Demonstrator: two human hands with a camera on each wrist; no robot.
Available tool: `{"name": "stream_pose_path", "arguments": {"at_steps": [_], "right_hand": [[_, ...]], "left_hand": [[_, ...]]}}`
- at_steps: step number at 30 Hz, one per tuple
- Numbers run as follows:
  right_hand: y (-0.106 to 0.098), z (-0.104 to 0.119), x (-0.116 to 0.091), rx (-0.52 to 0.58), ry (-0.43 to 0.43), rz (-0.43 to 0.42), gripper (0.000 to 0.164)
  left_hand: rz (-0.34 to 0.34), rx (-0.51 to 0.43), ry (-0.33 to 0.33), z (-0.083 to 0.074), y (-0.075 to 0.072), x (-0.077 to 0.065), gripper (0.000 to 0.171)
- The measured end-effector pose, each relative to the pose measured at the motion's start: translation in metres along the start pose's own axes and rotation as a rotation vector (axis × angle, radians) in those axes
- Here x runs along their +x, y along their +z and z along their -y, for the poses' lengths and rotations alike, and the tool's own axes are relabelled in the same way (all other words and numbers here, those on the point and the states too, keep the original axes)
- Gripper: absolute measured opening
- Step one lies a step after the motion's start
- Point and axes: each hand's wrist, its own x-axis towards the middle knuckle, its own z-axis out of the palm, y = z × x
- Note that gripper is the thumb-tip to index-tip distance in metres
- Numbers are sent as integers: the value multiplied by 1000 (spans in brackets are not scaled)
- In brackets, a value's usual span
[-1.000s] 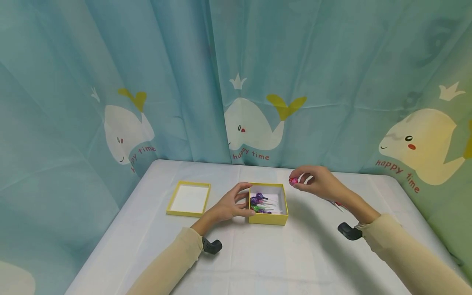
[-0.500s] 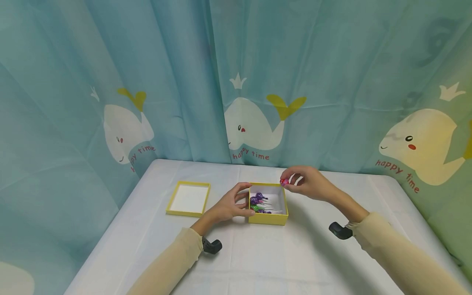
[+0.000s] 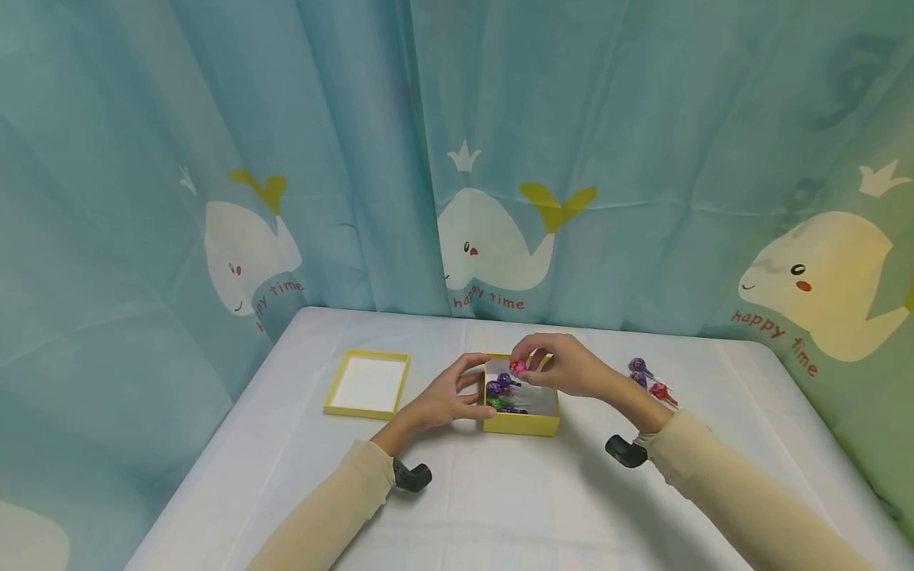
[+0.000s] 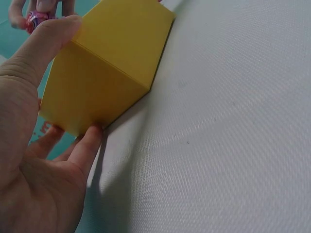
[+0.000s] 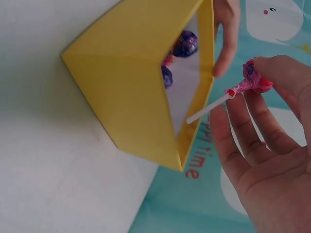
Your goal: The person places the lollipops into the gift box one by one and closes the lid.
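A yellow box [image 3: 521, 425] with a white inside stands uncovered mid-table. My left hand [image 3: 446, 396] steadies it from the left, thumb at the near corner and fingers along the side wall. Purple and green wrapped lollipops [image 3: 494, 388] lie inside, heads toward the left wall. Over the box's far part, my right hand [image 3: 567, 366] pinches a pink-and-red wrapped lollipop [image 5: 250, 83] by its head. In the right wrist view its white stick angles down across the box rim. My left thumb [image 4: 46, 41] lies at the top edge in the left wrist view.
The shallow yellow lid [image 3: 367, 385] lies white side up to the left of the box. On the table's right side are a few more lollipops, purple [image 3: 638, 366] and red [image 3: 662, 392]. A blue whale-print curtain [image 3: 357, 159] hangs behind the white-covered table [image 3: 471, 507].
My right hand has moved left with the pink-and-red lollipop, from right of the box to above it. The lollipops on the right have come into view. My left hand stays at the box.
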Motion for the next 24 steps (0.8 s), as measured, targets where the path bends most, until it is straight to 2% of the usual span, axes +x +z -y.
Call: {"name": "stream_pose_path", "arguments": {"at_steps": [8, 14, 24], "right_hand": [[21, -8, 4, -9, -54, 47, 20], [34, -10, 5, 15, -75, 90, 16], [44, -11, 8, -3, -98, 153, 12]], "left_hand": [[20, -8, -4, -6, 0, -2, 89], [14, -20, -3, -3, 0, -1, 91], [-1, 14, 13, -2, 0, -1, 85]]}}
